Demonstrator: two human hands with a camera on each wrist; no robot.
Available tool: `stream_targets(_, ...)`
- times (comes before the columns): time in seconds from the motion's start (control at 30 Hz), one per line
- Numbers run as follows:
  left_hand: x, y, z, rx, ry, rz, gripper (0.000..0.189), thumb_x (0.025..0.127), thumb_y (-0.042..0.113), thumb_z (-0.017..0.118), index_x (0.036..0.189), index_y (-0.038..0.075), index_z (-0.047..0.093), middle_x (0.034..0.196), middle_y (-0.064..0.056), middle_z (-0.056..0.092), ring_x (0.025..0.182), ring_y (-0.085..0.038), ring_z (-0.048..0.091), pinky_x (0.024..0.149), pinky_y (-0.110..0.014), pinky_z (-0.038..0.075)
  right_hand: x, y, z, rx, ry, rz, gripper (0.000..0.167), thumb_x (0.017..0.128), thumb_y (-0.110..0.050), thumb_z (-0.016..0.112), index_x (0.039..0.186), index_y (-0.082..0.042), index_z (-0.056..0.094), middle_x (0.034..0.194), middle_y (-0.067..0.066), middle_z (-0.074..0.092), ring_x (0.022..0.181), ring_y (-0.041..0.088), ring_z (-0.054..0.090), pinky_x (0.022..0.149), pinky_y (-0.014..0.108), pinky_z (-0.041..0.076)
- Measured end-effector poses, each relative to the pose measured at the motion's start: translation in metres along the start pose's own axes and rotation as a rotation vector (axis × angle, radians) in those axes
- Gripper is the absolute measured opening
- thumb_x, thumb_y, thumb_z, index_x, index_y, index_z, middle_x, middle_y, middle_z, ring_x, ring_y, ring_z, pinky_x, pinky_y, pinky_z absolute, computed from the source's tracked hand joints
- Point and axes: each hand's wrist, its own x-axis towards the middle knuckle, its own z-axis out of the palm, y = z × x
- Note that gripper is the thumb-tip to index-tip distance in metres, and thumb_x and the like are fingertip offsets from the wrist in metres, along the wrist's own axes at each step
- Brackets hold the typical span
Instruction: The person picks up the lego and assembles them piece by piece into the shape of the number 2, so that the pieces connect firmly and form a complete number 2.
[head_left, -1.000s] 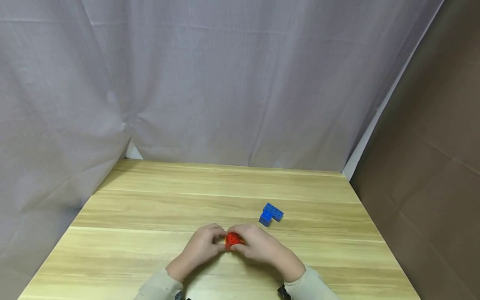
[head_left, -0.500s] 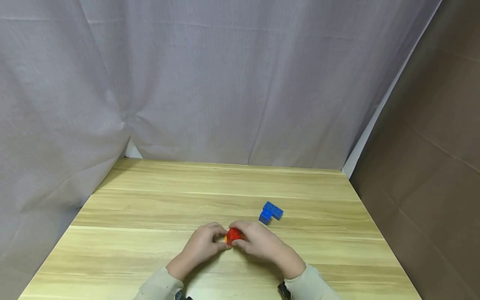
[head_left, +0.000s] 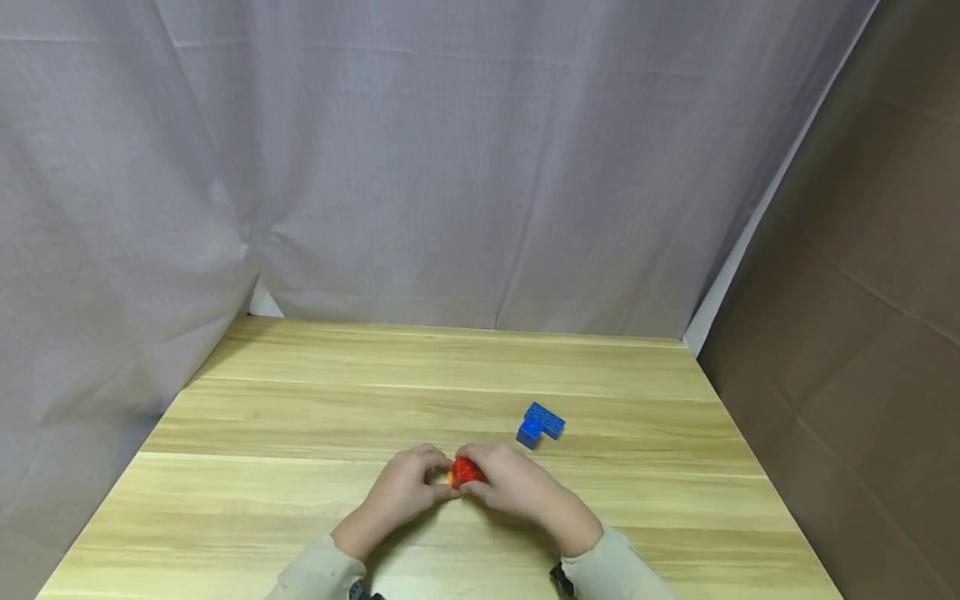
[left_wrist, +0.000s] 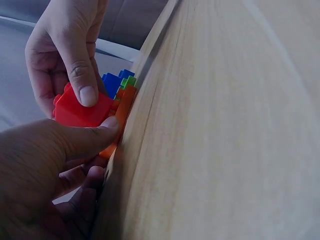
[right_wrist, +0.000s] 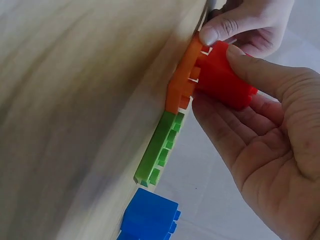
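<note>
A red toy building brick (head_left: 469, 470) is pinched between the thumb and fingers of my right hand (head_left: 517, 483). Beneath it lies a flat orange brick (right_wrist: 182, 80), studs toward the red one. My left hand (head_left: 405, 485) grips the orange brick's near end, its thumb (right_wrist: 210, 34) on the edge. The red brick sits tilted against the orange studs; whether it is pressed down on them I cannot tell. Beyond the orange brick's far end, a flat green brick (right_wrist: 159, 147) lies in line with it; in the head view it is hidden by my right hand.
Two blue bricks, a smaller block (head_left: 528, 434) and a longer studded one (head_left: 546, 420), stand touching or joined on the wooden table (head_left: 300, 400), beyond my right hand. Grey cloth (head_left: 420, 167) hangs behind the table, and a brown cloth (head_left: 847, 350) closes off the right side.
My right hand has turned the red brick a little and shifted it slightly. The left hand stays nearly in place, and the blue bricks have not been moved.
</note>
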Motion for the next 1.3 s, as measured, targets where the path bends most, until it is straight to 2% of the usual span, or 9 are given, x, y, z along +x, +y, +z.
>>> stream_targets(0.2,-0.001,-0.001,-0.002,0.012,-0.014,-0.010,0.031,0.078,0.027,0.087,0.104,0.015,0.078,0.097,0.009,0.069,0.073,-0.004,0.055,0.064,-0.021,0.047,0.002,-0.001,0.006,-0.027,-0.003,-0.023,0.025,0.092,-0.018,0.075,0.113,-0.010,0.066,0.086,-0.012,0.060,0.073,0.001,0.054,0.065,0.018,0.049)
stream_targets(0.47,-0.001,0.000,-0.003,0.014,-0.025,-0.024,0.030,0.079,0.030,0.086,0.104,0.016,0.077,0.098,0.008,0.069,0.073,-0.005,0.054,0.065,-0.022,0.047,0.004,-0.003,0.006,-0.066,-0.021,0.000,0.024,0.092,-0.020,0.075,0.113,-0.010,0.066,0.088,-0.010,0.062,0.074,0.001,0.054,0.065,0.018,0.049)
stream_targets(0.87,0.000,0.001,-0.004,0.042,-0.022,-0.029,0.030,0.078,0.029,0.087,0.103,0.015,0.077,0.096,0.008,0.068,0.073,-0.005,0.053,0.065,-0.023,0.047,0.007,-0.006,0.004,-0.054,-0.043,0.031,0.026,0.091,-0.019,0.076,0.114,-0.009,0.067,0.088,-0.010,0.062,0.073,0.002,0.054,0.063,0.018,0.048)
stream_targets(1.3,0.000,0.001,-0.004,0.059,0.002,-0.025,0.028,0.078,0.030,0.087,0.099,0.016,0.077,0.094,0.008,0.068,0.071,-0.003,0.051,0.063,-0.022,0.045,0.012,-0.008,0.002,-0.052,-0.055,0.036,0.017,0.091,-0.013,0.075,0.106,-0.010,0.068,0.081,-0.010,0.061,0.068,0.002,0.053,0.059,0.018,0.047)
